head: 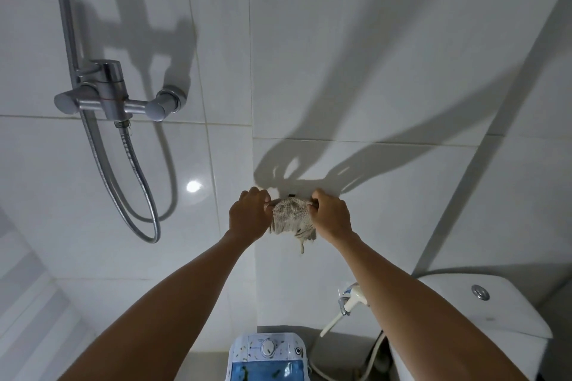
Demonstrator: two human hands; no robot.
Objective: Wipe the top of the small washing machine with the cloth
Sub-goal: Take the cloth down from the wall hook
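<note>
While both arms reach up and forward toward the white tiled wall (371, 71), the cloth (292, 218) is held between the two hands at about mid-frame, close against the tiles. Left hand (249, 215): fingers curled closed, pinching the cloth's left edge. Right hand (332, 215): fingers likewise curled closed, gripping the cloth's right edge. The cloth is pale, ribbed and stained in places, bunched between the hands, with a loose corner hanging below the right hand. A small dark item shows just above the cloth on the wall; what it is cannot be determined.

The small washing machine (267, 356) stands on the floor at the bottom centre of the view, well below the hands and apart from the cloth. Its top is white and blue, with a round dial near the back and a blue translucent lid toward the front.

A white toilet cistern (483, 315), with a chrome flush button on its lid, stands to the right of the machine. A bidet sprayer (351, 300) hangs on the wall between the machine and the cistern. A chrome shower mixer (108, 99) with a looped metal hose is mounted on the wall at upper left.
</note>
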